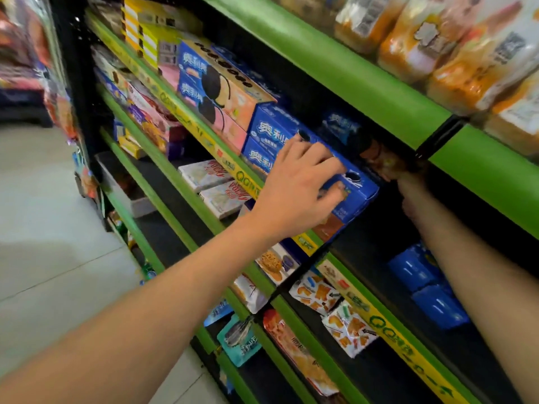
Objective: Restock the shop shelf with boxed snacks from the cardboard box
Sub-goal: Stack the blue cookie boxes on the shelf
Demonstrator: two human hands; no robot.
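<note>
The blue cookie box (354,189) sits at the front of a green shelf (204,135), on top of another blue box (262,154), with one end sticking out past the stack. The left hand (300,185) lies flat over its top, with the fingers spread and bent around the box edge, so it is gripping the box. The right hand (408,182) reaches deep into the dark part of the same shelf, behind the box. It is too dark there to tell if this hand is holding anything. To the left of the blue boxes is a stack of pink and orange cookie boxes (224,103), and past those some yellow boxes (151,39). On the shelf below lie white snack boxes (215,185). Bags of orange snacks (437,48) sit on the top shelf.
</note>
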